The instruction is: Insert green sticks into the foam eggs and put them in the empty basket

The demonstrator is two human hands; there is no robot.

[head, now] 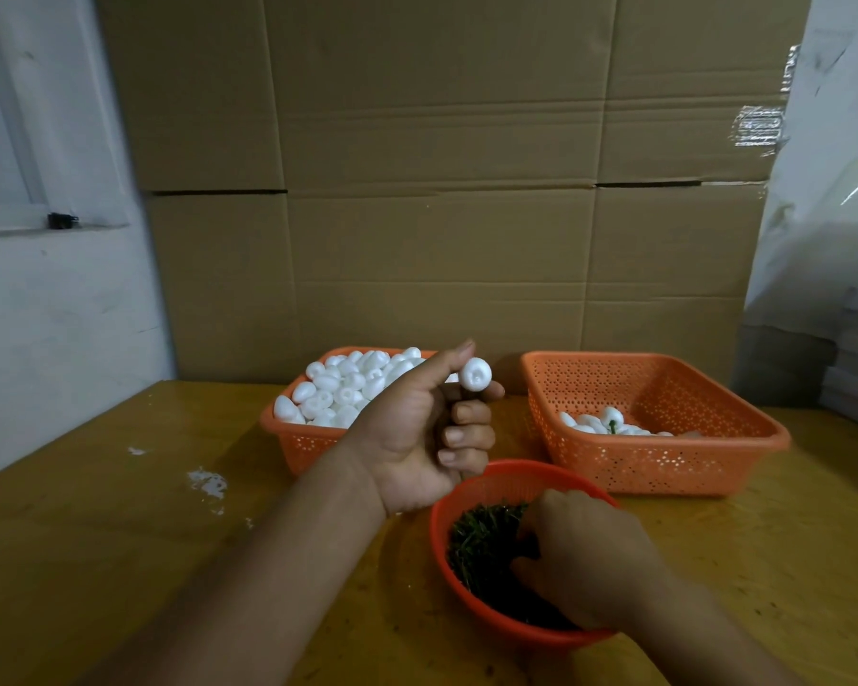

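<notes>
Yellow wooden table (120, 537) (cardboard wall (442, 190) behind)

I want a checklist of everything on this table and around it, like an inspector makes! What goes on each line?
Surface: wooden table, with white crumbs at its left.
Job's things: full basket heaped with foam eggs; second basket holds a few eggs, one showing green; round red basket of green sticks.
Clutter: nothing seen besides the crumbs.
Hands: left hand pinches one foam egg between thumb and forefinger; right hand reaches into the sticks, fingertips hidden.
Cables: nothing seen.
Surroundings: cardboard boxes behind, white wall and window frame at left, plastic sheeting at right.
</notes>
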